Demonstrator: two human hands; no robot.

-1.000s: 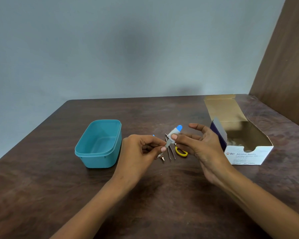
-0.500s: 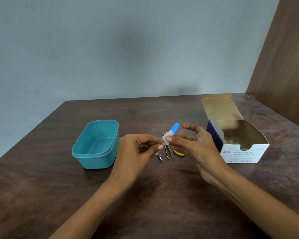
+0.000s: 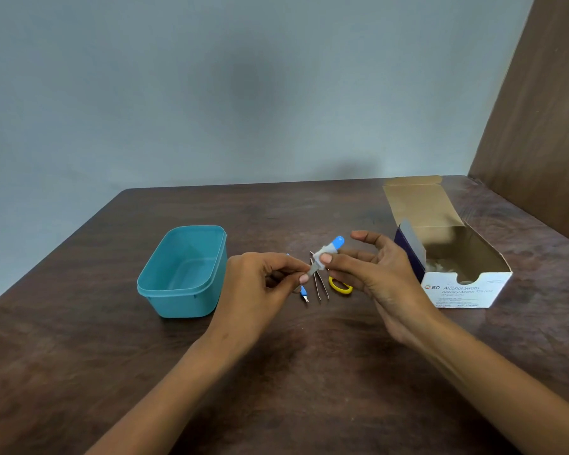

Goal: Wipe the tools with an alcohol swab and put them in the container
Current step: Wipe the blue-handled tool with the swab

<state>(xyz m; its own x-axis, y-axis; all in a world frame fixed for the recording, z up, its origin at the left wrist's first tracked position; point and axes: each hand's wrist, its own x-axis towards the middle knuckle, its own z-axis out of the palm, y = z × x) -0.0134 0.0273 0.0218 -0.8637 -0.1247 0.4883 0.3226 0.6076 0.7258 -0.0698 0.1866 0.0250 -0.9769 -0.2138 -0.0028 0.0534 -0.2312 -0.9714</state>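
My left hand [image 3: 263,284] pinches the metal end of a small blue-handled tool [image 3: 337,242] above the table. My right hand [image 3: 372,274] pinches a white alcohol swab [image 3: 321,257] wrapped round the tool's shaft, its other fingers spread. Under the hands lie a second blue-handled tool [image 3: 304,293], metal tweezers [image 3: 321,289] and the yellow handle of small scissors [image 3: 340,287], partly hidden by my right hand. The teal plastic container [image 3: 181,274] stands open and empty to the left of my left hand.
An open BD Alcohol Swabs box [image 3: 457,290] sits at the right on the dark wooden table [image 3: 276,372], flap raised, swabs inside. A brown panel [image 3: 539,126] stands at the far right; a grey wall lies behind.
The swab has slid along the tool's shaft between my right fingers, down toward the metal end and back toward the blue handle. Both hands stay in the same place.
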